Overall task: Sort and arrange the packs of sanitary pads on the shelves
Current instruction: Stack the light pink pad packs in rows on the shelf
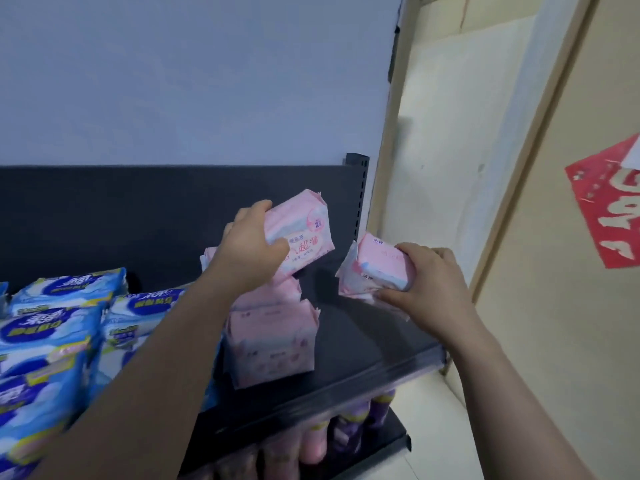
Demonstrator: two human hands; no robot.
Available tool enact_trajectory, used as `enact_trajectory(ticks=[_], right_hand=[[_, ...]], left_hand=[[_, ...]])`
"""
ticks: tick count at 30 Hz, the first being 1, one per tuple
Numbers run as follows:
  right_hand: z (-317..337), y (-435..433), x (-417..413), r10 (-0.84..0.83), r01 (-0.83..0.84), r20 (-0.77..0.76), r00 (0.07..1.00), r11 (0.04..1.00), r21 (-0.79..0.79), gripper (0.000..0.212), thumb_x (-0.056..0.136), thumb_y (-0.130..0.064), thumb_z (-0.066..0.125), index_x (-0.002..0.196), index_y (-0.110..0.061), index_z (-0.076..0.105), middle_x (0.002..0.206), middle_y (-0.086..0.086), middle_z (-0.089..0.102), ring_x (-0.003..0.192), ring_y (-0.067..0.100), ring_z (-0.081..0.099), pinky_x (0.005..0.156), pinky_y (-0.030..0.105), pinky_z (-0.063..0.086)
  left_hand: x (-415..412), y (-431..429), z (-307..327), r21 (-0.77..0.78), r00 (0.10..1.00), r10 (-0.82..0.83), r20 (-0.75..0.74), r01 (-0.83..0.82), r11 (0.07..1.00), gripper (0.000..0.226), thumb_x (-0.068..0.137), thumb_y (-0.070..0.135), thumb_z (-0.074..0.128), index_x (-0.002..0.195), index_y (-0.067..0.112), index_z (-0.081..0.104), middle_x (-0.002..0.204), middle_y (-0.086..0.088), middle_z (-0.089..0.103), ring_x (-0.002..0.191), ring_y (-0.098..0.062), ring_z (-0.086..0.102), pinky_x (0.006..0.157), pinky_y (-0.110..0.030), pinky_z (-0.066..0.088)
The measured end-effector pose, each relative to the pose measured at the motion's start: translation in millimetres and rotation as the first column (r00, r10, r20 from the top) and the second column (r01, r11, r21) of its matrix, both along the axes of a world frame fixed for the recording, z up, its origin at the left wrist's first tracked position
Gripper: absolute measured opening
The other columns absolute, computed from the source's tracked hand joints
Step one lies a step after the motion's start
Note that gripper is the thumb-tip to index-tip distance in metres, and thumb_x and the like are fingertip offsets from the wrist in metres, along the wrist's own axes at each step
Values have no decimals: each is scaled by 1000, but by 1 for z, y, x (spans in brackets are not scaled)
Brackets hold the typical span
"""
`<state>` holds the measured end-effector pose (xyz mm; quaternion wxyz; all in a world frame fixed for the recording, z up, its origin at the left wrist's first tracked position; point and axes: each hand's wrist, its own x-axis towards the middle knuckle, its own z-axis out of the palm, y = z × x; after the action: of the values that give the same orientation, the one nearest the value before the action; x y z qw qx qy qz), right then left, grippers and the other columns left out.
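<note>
Soft pink plastic pad pack [304, 233] gripped by left hand [247, 247]; second pink pack [375, 270] gripped by right hand [431, 282]; judged light, squashy, slippery; best held across middle.

- Dim, bluish light lies over the dark shelf [363, 341]; the wall [433, 133] at right is brighter and warmer.
- A soft shadow sits beneath the raised pink pack [304, 233].
- Blue packs [45, 341] at the left edge smear with blur.
- Wide-angle distortion slants the door frame [540, 140].

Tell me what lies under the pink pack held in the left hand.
Below the raised pink pack in the left hand stands a pile of pink packs on the dark shelf. The hand and forearm cover the pile's top left.
</note>
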<state>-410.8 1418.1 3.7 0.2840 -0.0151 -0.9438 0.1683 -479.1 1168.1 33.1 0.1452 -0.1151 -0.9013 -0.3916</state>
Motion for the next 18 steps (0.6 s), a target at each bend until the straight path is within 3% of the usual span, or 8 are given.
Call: enact_trajectory(ticks=[5,7,10,13,18], right_hand=[[-6,33,-52,98,-99,33,995,995,31,62,66,-45,77,122,-29,55,115,-5,63,106,23,43,86,41,43],[-11,41,-69,130,-133,60,990,990,43,61,67,-45,75,122,-29,55,115,-4,63,104,24,44,86,41,43],[-17,51,-91,168,-171,96,981,985,28,51,67,-44,72,113,-29,57,109,-3,64,100,26,45,83,41,45],[-23,58,-109,200,-205,140,970,978,25,46,70,-45,73,111,-33,57,109,-7,64,103,24,47,82,36,43],[-34,59,-130,249,-256,136,959,966,36,50,72,-47,72,116,-30,56,111,-6,63,103,21,46,79,33,39]], left_hand=[[-48,37,4,-16,996,-13,93,14,1000,55,82,15,63,135,19,49,126,-2,54,105,-20,57,86,-32,49],[-66,46,1,26,991,-34,129,31,999,44,82,15,68,124,20,58,114,3,62,100,-17,61,85,-35,53],[-95,55,-8,46,986,-34,163,26,999,44,79,17,74,121,24,61,113,4,64,101,-17,62,90,-41,54],[-122,57,-20,-67,982,12,189,1,998,50,74,26,80,121,33,62,119,3,62,109,-20,57,95,-40,51],[-146,61,-37,-214,980,59,187,-18,977,46,75,21,83,117,27,66,110,6,67,91,-18,61,83,-33,52]])
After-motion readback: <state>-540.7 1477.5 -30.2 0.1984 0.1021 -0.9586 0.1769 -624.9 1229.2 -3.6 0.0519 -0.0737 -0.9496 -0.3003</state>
